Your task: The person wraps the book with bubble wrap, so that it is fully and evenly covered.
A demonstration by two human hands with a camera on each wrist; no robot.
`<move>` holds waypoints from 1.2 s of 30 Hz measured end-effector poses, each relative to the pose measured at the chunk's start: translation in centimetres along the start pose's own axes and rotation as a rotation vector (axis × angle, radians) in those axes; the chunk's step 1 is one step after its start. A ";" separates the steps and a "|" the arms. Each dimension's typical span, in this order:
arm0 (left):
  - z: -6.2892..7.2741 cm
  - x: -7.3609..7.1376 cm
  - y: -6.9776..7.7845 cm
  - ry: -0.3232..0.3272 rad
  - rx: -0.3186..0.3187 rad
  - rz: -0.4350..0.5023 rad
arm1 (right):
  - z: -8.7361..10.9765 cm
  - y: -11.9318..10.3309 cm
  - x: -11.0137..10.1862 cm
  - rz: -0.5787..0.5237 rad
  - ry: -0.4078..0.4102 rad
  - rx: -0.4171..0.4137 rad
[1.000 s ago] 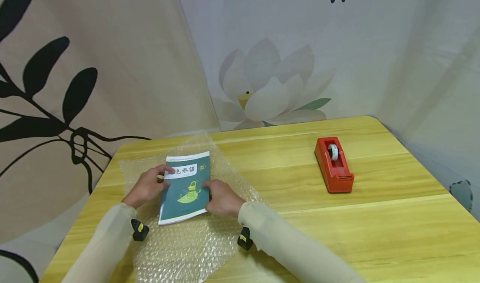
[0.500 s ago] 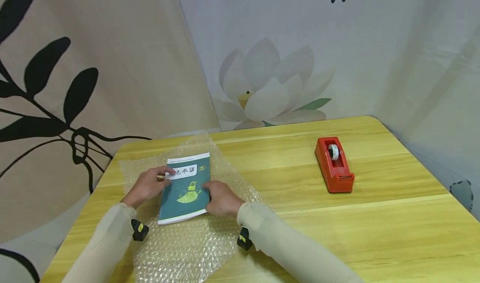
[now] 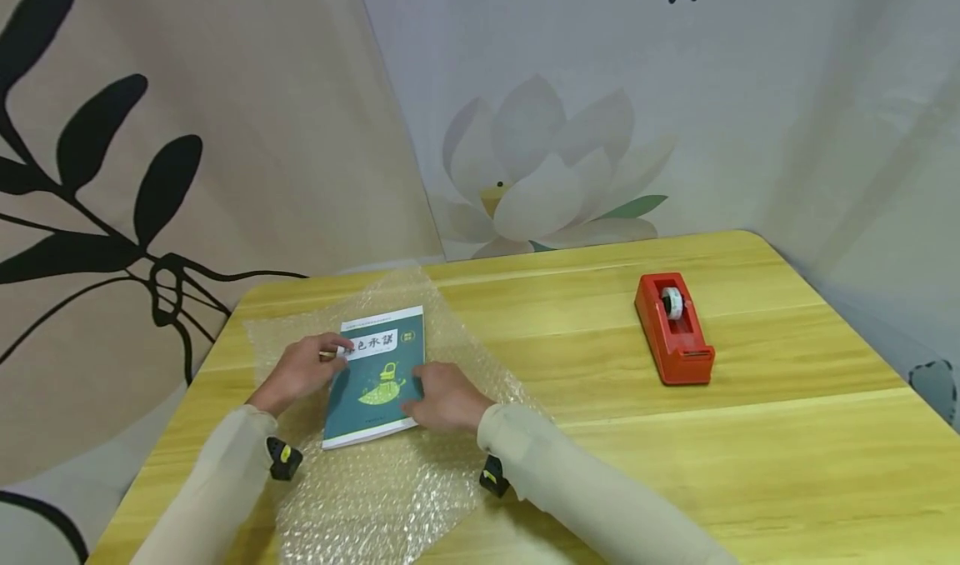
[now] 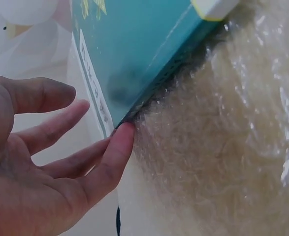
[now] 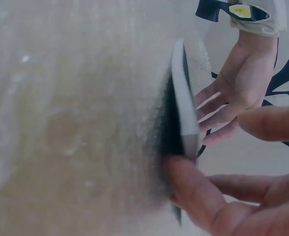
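Observation:
A green paperback book (image 3: 372, 415) with a white title label lies on a sheet of bubble wrap (image 3: 360, 498). My left hand (image 3: 303, 369) is at its left edge near the top; in the left wrist view one fingertip touches the book's corner, and the thumb stands off the cover. My right hand (image 3: 450, 398) is at the opposite edge, lower down, with fingertips against the side. In the right wrist view the book (image 5: 186, 103) shows edge-on, a fingertip of the right hand (image 5: 233, 201) touching it and the thumb apart.
A red tape dispenser (image 3: 675, 332) with a roll of tape stands on the right part of the wooden table (image 3: 712, 465). Behind the table hangs a printed cloth backdrop (image 3: 300, 132). The wrap reaches the table's back edge.
The right hand's fingers have spread a little at the book's edge, with one now over the cover. The book stays almost in place; the whole head view has shifted slightly.

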State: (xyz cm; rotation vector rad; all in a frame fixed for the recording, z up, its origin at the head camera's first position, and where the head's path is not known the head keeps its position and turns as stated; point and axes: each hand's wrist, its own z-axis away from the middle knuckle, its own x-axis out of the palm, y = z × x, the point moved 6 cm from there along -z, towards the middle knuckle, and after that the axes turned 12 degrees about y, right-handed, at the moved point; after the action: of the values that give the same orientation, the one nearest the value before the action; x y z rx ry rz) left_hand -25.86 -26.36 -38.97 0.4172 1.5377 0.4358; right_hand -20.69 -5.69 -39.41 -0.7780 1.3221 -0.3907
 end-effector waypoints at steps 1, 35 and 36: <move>0.0 0.0 0.0 -0.003 -0.002 0.004 | 0.0 -0.1 -0.1 0.010 0.003 0.001; 8.2 -2.2 0.0 -0.084 0.309 -0.099 | -0.1 -0.7 -1.1 0.334 0.090 -0.158; 8.7 -2.2 -0.4 -0.089 0.319 -0.123 | -0.1 -0.7 -1.1 0.336 0.088 -0.161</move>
State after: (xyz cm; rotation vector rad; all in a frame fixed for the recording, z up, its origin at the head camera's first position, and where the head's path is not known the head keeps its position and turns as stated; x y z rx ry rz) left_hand -17.12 -27.68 -37.35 0.5774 1.5395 0.0733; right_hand -20.94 -5.48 -38.14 -0.6608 1.5498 -0.0509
